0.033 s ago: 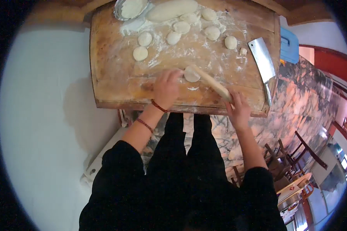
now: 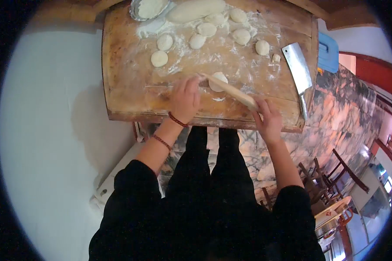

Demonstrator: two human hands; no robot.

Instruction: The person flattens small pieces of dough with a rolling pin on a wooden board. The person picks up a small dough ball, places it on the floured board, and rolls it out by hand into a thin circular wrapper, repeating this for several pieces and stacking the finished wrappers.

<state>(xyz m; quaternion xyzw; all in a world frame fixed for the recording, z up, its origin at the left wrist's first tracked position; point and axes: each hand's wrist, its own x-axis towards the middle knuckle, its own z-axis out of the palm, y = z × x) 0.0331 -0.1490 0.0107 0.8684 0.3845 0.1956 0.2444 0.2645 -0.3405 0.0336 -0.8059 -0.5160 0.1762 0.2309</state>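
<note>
My right hand [image 2: 268,117] is closed around the near right end of a wooden rolling pin [image 2: 235,92]. The pin slants up to the left across a small flattened round of dough [image 2: 218,81], covering part of it. My left hand [image 2: 187,98] is at the pin's far left end, palm down, with its fingers bent. Its fingertips are smeared at the pin's tip, so I cannot make out whether they grip it. Beyond the hands lie several dough balls [image 2: 159,58], some slightly flattened, and a thick log of dough [image 2: 196,11].
A floured wooden board [image 2: 130,93] bears everything. A metal bowl [image 2: 138,14] of flour stands at the far left. A cleaver [image 2: 297,67] lies along the right edge, near a small dough scrap [image 2: 276,58]. Beyond that edge is a blue plastic box [image 2: 328,52]; wooden chairs [image 2: 318,182] stand lower right.
The rolling pin has shifted left and away from me over the dough round, its tip now reaching my left fingertips. My left hand has drawn slightly left; my right hand stays closed on the pin.
</note>
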